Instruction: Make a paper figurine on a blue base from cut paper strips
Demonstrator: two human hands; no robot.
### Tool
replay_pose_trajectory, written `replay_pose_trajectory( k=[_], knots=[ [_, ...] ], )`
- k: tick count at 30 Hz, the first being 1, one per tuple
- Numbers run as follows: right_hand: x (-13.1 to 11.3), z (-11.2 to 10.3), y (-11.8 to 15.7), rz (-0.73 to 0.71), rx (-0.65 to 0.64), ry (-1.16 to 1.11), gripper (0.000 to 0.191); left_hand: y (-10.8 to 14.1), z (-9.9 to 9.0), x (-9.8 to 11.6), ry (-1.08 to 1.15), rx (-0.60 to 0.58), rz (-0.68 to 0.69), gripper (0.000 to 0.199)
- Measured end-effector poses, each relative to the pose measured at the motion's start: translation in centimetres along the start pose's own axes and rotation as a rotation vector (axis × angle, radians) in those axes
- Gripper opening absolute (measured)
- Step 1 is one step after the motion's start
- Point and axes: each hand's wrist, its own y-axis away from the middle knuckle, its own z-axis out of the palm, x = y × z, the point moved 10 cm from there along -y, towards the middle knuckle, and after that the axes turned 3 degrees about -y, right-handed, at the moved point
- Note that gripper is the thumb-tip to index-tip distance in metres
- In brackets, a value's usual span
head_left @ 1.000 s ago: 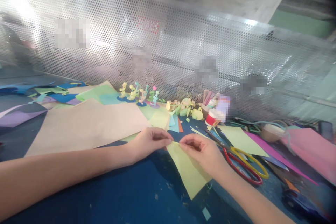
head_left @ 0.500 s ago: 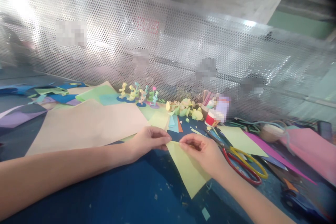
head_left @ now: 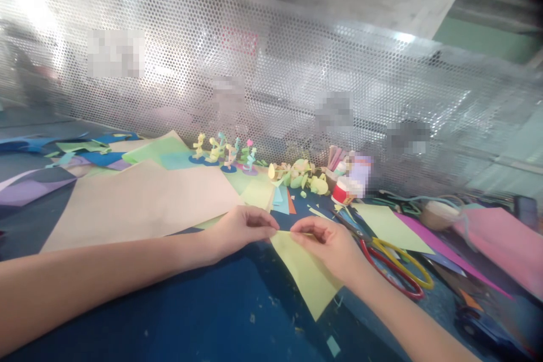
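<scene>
Both hands pinch the top edge of a yellow sheet of paper [head_left: 311, 277], which hangs down over the blue table. My left hand [head_left: 241, 231] grips its upper left corner between thumb and fingertips. A short way along the same edge, my right hand [head_left: 328, 243] closes on it with thumb and fingers, its palm covering part of the sheet. Right of that hand lie scissors [head_left: 394, 271] with one red and one yellow handle. Beyond the left hand rests a large pale pink sheet [head_left: 148, 201].
Small paper figures [head_left: 229, 153] stand on round bases near a perforated metal screen [head_left: 182, 62]. Beside them are yellow-green paper pieces [head_left: 303, 175] and a red-and-white glue pot [head_left: 340, 191]. Coloured sheets, a pink one [head_left: 500, 237] among them, and a dark blue tool [head_left: 483, 325] lie at right.
The yellow paper's lower corner has shifted slightly to the right. Both hands keep nearly the same place and the same pinch.
</scene>
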Motion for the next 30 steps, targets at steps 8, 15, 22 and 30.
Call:
replay_pose_trajectory(
  k=[8, 15, 22, 30],
  knots=[
    [0.2, 0.0, 0.2, 0.036, -0.001, 0.012, 0.016, -0.1, 1.0, -0.7, 0.143, -0.129, -0.099, 0.025],
    [0.8, 0.0, 0.0, 0.096, 0.014, -0.044, 0.017, -0.6, -0.1, -0.2, -0.062, -0.044, -0.023, 0.022],
    [1.0, 0.2, 0.1, 0.103, 0.014, -0.078, 0.019, -0.3, 0.1, 1.3, -0.276, -0.040, 0.090, 0.021],
    [0.3, 0.5, 0.2, 0.058, 0.007, -0.032, 0.018, -0.1, 1.0, -0.4, -0.051, -0.146, -0.101, 0.027]
  ],
)
